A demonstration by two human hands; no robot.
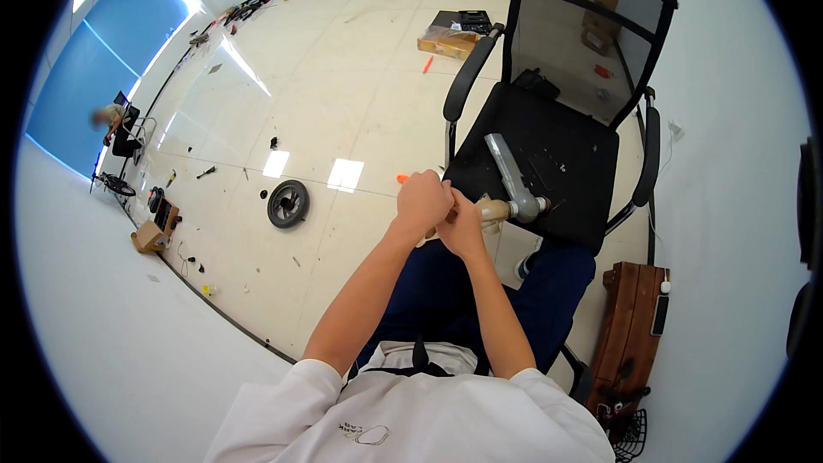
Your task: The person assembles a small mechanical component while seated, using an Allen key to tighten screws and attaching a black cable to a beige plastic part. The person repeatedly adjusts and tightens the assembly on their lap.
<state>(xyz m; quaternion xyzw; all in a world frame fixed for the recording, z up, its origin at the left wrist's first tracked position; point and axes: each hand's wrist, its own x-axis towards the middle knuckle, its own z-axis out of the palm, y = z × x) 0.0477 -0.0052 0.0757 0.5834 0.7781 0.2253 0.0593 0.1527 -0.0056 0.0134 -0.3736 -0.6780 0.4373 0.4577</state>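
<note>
A grey metal frame part [507, 167], made of a flat tube and a rounded joint, rests on the black seat of the office chair [561, 154] in front of me. A tan, wrapped-looking tube [494, 211] runs from its joint toward my hands. My right hand [463, 225] is closed round the near end of that tube. Pressed against it on the left, my left hand [424, 204] has its fingers curled closed. Whatever those left fingers grip is hidden between the two hands. A bit of tan material shows beneath them. Small dark pieces lie on the seat beside the tube.
A black wheel [289, 204] lies on the tiled floor to the left, with scattered small parts. An open box [450, 41] stands beyond the chair. At right is a brown wooden box [630, 317] with a phone on it. Another person [120, 129] sits far left.
</note>
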